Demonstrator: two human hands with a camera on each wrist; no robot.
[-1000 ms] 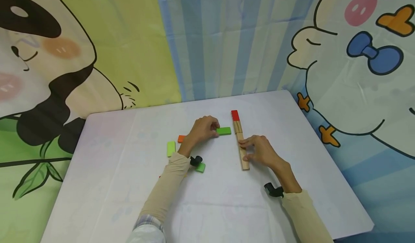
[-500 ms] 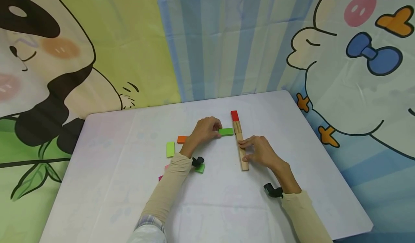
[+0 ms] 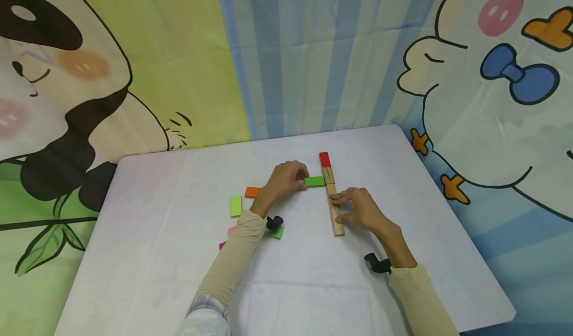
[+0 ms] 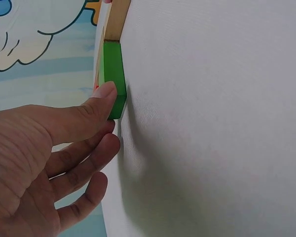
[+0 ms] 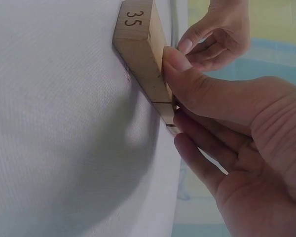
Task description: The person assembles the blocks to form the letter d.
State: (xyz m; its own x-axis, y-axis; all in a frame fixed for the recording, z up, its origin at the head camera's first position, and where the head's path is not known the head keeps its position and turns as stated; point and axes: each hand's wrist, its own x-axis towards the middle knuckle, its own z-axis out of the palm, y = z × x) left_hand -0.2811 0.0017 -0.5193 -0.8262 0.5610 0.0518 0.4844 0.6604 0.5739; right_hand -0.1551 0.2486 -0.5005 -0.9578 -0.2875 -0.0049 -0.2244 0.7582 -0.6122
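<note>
A narrow row of plain wooden blocks (image 3: 336, 224) runs away from me, with a red block (image 3: 324, 160) at its far end. Between thumb and fingers my left hand (image 3: 286, 178) pinches a green block (image 3: 315, 181), whose other end meets the row's left side at a right angle. The left wrist view shows that green block (image 4: 115, 69) end-on to a wooden block (image 4: 117, 19). My right hand (image 3: 360, 208) has thumb and fingertips on the row's near part; up close, the right hand (image 5: 227, 133) holds a wooden block (image 5: 143, 59) printed "35".
Left of the row lie an orange block (image 3: 252, 192), a yellow-green block (image 3: 235, 206), another green block (image 3: 277, 232) and pink pieces partly hidden by my left sleeve. The white table (image 3: 156, 256) ends at a cartoon-printed curtain (image 3: 304, 52).
My left hand has slid the green block a short way right, from a gap beside the row to meeting its side. My right hand has stayed in place on the row.
</note>
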